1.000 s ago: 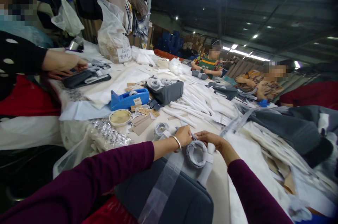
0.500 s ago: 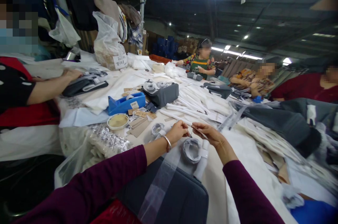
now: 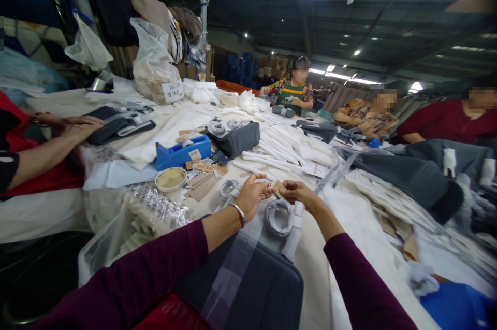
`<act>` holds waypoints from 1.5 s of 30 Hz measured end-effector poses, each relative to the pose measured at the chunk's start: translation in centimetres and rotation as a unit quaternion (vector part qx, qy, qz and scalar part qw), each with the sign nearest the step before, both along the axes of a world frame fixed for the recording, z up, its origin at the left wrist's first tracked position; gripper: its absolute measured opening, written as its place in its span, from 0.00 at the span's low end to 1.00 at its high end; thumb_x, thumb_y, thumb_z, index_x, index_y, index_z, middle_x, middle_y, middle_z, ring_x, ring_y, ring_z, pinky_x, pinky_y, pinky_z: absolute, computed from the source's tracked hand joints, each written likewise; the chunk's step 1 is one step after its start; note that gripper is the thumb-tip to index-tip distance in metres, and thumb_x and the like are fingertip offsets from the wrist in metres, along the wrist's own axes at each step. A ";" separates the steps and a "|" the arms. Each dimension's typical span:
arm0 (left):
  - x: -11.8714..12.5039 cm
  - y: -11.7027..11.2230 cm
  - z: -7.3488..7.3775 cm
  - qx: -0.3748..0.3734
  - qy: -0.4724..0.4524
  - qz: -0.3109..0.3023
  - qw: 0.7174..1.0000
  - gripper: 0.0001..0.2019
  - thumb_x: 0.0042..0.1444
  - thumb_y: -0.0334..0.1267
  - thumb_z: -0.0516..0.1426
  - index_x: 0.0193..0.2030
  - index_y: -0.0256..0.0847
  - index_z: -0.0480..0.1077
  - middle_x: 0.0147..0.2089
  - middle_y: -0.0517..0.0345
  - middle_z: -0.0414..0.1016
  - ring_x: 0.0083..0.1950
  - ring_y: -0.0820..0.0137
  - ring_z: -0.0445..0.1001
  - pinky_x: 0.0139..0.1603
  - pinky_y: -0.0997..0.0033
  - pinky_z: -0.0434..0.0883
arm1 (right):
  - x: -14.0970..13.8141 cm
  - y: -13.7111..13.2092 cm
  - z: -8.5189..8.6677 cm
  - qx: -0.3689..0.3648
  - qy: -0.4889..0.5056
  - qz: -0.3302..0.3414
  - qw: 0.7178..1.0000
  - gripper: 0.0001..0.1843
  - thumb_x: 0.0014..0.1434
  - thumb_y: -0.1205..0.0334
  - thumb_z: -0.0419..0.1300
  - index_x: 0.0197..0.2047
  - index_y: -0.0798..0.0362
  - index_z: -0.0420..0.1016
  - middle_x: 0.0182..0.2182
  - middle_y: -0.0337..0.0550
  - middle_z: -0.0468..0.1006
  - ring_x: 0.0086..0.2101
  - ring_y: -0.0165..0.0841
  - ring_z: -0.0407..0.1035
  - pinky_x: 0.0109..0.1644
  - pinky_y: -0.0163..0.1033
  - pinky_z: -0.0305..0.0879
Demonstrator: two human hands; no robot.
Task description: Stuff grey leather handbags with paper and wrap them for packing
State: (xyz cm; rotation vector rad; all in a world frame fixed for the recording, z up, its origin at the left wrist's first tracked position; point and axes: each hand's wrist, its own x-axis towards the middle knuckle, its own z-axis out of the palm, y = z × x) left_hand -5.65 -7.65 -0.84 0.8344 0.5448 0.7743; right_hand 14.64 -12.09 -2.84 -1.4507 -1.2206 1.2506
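My left hand and my right hand meet above the table, both pinching a small brown paper tag between their fingertips. A bracelet circles my left wrist. Just below the hands lies a grey coiled strap wrapped with a white band, resting on a dark grey bag. A clear plastic strip runs across that bag toward me.
A blue tape dispenser, a round tin, loose brown tags and white paper rolls cover the table. A co-worker's hand rests at the left by a dark bag. Three people sit at the far right side.
My hands rose slightly from the coiled strap and closed together on the brown tag. The co-worker's hand at the left drew back from the dark bag. The camera tilted up a little.
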 end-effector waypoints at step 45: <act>7.9 8.2 -1.8 0.610 0.307 -0.269 0.680 0.10 0.44 0.22 0.55 0.28 0.35 0.77 0.29 0.56 0.77 0.37 0.67 0.72 0.46 0.73 0.66 | -0.4 -6.2 -2.2 -0.022 0.159 -0.480 0.862 0.08 0.52 0.63 0.62 0.32 0.51 0.65 0.29 0.44 0.71 0.30 0.32 0.68 0.37 0.41 0.68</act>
